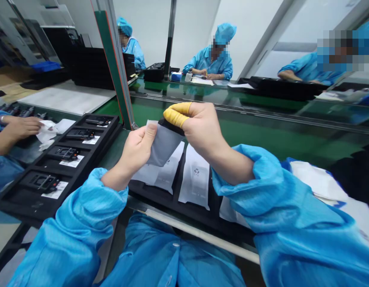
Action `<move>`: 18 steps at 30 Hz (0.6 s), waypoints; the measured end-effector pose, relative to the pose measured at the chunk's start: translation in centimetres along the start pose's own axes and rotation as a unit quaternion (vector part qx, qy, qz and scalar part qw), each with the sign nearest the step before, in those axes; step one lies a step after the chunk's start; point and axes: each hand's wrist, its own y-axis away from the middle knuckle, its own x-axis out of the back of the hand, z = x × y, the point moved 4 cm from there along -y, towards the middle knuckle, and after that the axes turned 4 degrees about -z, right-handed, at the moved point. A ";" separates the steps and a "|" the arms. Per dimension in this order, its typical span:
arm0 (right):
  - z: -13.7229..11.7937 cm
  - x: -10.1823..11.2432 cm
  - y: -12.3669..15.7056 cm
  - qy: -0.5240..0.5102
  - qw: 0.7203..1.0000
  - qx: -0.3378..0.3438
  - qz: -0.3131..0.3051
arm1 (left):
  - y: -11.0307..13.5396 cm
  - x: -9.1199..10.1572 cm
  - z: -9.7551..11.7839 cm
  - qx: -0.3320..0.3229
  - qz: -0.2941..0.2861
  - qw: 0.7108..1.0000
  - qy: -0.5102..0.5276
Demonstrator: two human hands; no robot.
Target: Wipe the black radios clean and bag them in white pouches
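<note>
My left hand (139, 145) pinches the near edge of a frosted plastic bag (163, 145), thumb on top. In my right hand (199, 123), with yellow finger cots on the fingers, is a black flat device (171, 126) whose end sits at the mouth of that bag. Most of the device is hidden by the bag and my fingers. Below my hands lies a black foam tray (214, 211) with several bagged items, one of them a white frosted bag (196, 173) printed with a recycling mark.
At left a black tray (11, 199) holds several black devices with white labels. A co-worker's hand (23, 129) handles white bags beside it. White bags (318, 181) are piled at right. A green upright post (112, 63) stands ahead; several people sit across the bench.
</note>
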 end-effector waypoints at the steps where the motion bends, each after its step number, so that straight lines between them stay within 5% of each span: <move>1: 0.0 -0.2 0.2 0.012 1.000 0.009 -0.005 | 0.0 0.1 0.1 -0.006 0.022 1.000 -0.018; 7: 0.1 0.2 0.1 -0.034 0.999 0.013 -0.002 | 0.5 0.6 2.2 -0.046 0.053 0.997 -0.011; 12: 2.1 -2.6 0.8 -0.163 0.970 -0.061 -0.172 | -1.1 1.2 3.4 -0.113 0.022 0.990 0.083; 14: 3.1 -4.3 1.2 -0.172 0.960 -0.078 -0.206 | -2.2 1.5 2.7 -0.089 0.025 0.989 0.116; 18: 6.2 -7.5 0.9 -0.168 0.961 -0.141 -0.167 | -3.2 2.7 1.6 0.001 0.044 0.991 0.126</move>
